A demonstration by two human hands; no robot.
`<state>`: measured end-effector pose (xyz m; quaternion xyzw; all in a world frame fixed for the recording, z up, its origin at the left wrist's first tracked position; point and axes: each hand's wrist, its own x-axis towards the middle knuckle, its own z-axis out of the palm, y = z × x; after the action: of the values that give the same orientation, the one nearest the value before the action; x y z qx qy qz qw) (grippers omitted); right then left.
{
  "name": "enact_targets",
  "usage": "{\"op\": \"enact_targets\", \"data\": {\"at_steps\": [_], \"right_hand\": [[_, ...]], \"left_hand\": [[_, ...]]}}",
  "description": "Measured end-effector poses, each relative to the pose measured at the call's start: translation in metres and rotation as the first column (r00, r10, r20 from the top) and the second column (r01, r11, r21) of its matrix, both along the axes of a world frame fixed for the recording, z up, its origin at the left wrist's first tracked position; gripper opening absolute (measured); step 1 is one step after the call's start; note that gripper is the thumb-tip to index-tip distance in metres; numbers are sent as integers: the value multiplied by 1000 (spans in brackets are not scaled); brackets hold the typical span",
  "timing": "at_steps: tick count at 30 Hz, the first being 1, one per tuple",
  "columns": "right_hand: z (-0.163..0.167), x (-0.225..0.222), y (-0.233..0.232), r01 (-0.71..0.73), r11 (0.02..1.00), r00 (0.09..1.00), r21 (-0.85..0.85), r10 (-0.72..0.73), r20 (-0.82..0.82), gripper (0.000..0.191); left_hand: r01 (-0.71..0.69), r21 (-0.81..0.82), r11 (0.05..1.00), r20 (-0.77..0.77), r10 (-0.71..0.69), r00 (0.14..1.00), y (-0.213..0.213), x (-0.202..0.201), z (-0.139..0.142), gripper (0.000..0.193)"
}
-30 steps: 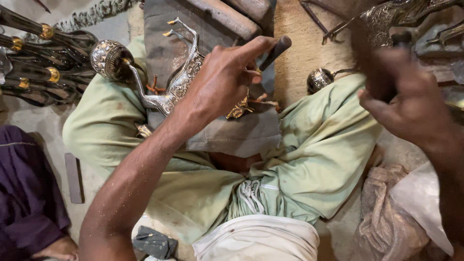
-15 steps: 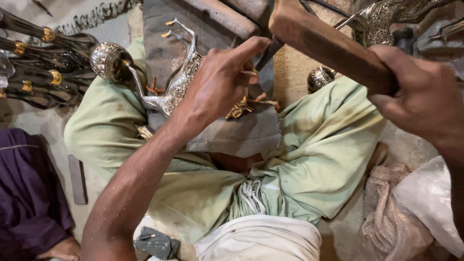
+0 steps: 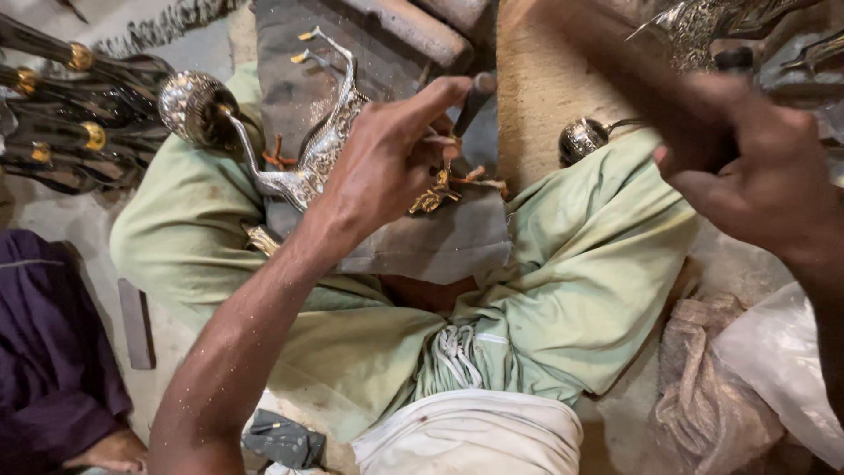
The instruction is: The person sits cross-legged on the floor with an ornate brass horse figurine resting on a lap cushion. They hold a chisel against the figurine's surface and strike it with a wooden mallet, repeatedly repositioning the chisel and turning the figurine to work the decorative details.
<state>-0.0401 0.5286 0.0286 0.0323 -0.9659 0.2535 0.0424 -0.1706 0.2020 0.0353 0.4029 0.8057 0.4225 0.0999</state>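
My left hand is shut on a short dark punch, whose tip is hidden behind my fingers, over an ornate silver animal figurine. The figurine lies on a dark metal slab across my lap, with a small gold piece under my fingers. At the upper right, my right hand grips a wooden hammer handle. The handle is blurred and points up-left towards the punch. The hammer's head is not visible.
An engraved silver ball rests by my left knee and a smaller one by the right. Dark metal pieces with gold knobs lie at far left. Purple cloth sits lower left, crumpled plastic bags lower right.
My right hand has swung the hammer in from the right towards the punch and is still blurred with motion. My left hand has held the punch on the figurine, hardly moving.
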Motion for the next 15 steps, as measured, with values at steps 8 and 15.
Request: {"op": "enact_targets", "data": {"at_steps": [8,15], "right_hand": [[-2,1,0,1,1000,999,23,-2,43,61],[-17,5,0,-91,996,991,5,90,96,58]], "left_hand": [[9,-30,1000,41,-8,999,-1,-7,2,59],[53,-81,995,21,-52,998,1,-12,2,58]]}}
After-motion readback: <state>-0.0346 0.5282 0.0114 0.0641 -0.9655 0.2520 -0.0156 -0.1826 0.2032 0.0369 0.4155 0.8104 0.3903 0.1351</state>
